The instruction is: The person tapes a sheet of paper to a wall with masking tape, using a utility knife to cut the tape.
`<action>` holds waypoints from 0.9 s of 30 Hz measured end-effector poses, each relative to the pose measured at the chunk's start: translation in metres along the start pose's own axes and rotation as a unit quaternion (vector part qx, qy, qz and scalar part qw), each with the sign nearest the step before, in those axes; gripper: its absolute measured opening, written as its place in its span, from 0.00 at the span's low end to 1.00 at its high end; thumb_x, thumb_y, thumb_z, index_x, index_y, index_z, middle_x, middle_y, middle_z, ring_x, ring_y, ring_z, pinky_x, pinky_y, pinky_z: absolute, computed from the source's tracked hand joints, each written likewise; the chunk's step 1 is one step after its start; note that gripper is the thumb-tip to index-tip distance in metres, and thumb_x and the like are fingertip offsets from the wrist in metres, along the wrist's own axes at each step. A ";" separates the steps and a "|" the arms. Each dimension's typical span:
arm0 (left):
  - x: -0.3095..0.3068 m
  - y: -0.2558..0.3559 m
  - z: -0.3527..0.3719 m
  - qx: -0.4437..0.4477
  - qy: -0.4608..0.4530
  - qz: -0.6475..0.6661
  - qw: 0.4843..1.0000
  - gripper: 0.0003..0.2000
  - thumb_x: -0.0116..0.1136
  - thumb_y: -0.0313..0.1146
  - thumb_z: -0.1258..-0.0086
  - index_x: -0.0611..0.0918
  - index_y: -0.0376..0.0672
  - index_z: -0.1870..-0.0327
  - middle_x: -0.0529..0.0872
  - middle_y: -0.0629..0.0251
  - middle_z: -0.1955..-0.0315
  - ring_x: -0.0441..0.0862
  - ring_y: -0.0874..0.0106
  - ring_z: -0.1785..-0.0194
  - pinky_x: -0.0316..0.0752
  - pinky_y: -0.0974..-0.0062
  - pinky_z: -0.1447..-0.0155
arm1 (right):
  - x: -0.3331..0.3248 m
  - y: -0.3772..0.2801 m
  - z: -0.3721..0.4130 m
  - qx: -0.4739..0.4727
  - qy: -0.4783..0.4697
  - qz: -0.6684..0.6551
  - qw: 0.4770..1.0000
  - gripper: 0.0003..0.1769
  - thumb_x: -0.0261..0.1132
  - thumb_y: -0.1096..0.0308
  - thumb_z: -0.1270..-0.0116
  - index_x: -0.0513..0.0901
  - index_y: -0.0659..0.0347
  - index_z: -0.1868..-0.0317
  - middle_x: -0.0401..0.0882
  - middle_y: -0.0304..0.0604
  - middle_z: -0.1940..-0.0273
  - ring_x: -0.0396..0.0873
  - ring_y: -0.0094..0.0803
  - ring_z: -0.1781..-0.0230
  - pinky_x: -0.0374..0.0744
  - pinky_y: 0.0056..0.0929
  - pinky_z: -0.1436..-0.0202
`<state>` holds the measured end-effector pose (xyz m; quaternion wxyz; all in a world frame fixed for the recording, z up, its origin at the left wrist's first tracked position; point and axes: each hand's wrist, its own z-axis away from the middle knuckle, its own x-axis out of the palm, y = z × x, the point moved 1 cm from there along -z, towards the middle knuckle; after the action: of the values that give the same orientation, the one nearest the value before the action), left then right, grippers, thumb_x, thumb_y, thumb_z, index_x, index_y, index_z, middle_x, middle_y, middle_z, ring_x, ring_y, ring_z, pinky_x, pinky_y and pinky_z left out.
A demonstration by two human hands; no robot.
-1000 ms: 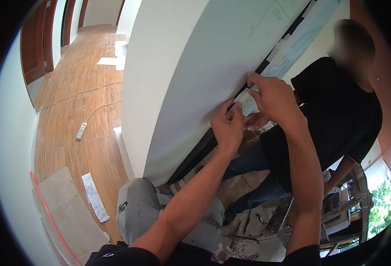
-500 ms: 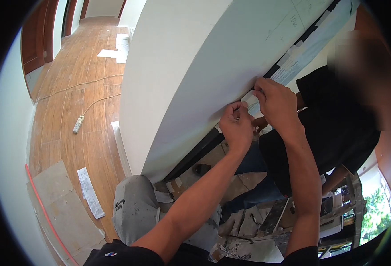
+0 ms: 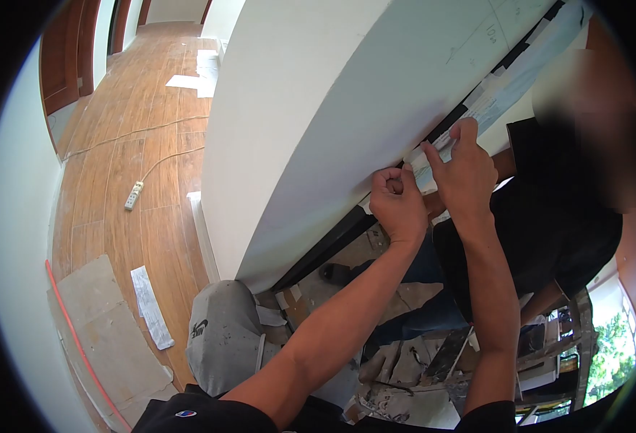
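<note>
My left hand [image 3: 399,208] is closed in a pinch on a short strip of white tape [image 3: 407,167] at the wall's edge. Just above and to its right, my right hand [image 3: 466,173] has its thumb and index finger apart, the fingertips close to the taped edge. A black trim strip [image 3: 332,244] runs diagonally along the edge of the pale wall [image 3: 318,166]. Along its upper part, several white tape pieces join it to a light blue-white sheet [image 3: 509,86]. My fingers hide part of the tape and sheet.
A person in a black shirt [image 3: 549,209] stands close on the right, an arm behind my hands. Below are a grey-covered object [image 3: 224,332] with a logo and a cluttered rack [image 3: 549,353]. A power strip [image 3: 134,195], cardboard [image 3: 109,325] and a red hose [image 3: 72,335] lie on the floor.
My right thumb and index finger have parted and the hand has shifted slightly right. My left hand has moved a little right, still pinching. The view has shifted slightly.
</note>
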<state>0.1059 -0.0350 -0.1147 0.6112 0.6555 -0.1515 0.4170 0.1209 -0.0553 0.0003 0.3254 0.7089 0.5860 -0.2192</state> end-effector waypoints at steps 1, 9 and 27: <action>-0.001 -0.002 0.002 0.000 -0.001 0.001 1.000 0.10 0.67 0.32 0.25 0.82 0.34 0.61 0.82 0.69 0.80 0.72 0.81 0.76 0.67 0.78 0.69 | 0.002 0.001 0.001 0.000 0.001 0.001 1.000 0.25 0.75 0.59 0.33 0.67 0.56 0.50 0.85 0.54 0.71 0.87 0.60 0.66 0.80 0.53 0.68; -0.028 -0.007 0.000 0.234 -0.223 -0.284 0.903 0.34 0.57 0.31 0.30 0.68 0.44 0.19 0.84 0.52 0.80 0.85 0.57 0.76 0.80 0.61 0.67 | 0.011 0.008 0.004 0.052 0.011 -0.064 0.997 0.24 0.75 0.54 0.34 0.69 0.56 0.55 0.84 0.53 0.74 0.85 0.61 0.69 0.79 0.55 0.66; -0.045 0.004 -0.004 0.122 -0.363 -0.389 0.838 0.48 0.58 0.33 0.32 0.43 0.55 0.13 0.87 0.53 0.76 0.86 0.50 0.71 0.81 0.53 0.61 | 0.011 0.038 0.077 -0.118 0.063 -0.176 0.975 0.18 0.61 0.68 0.25 0.84 0.53 0.37 0.85 0.48 0.71 0.84 0.45 0.75 0.79 0.40 0.70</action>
<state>0.0741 -0.0459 -0.1456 0.5393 0.8342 -0.0428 -0.1072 0.1660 -0.1068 -0.0526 0.3252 0.5642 0.7425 -0.1571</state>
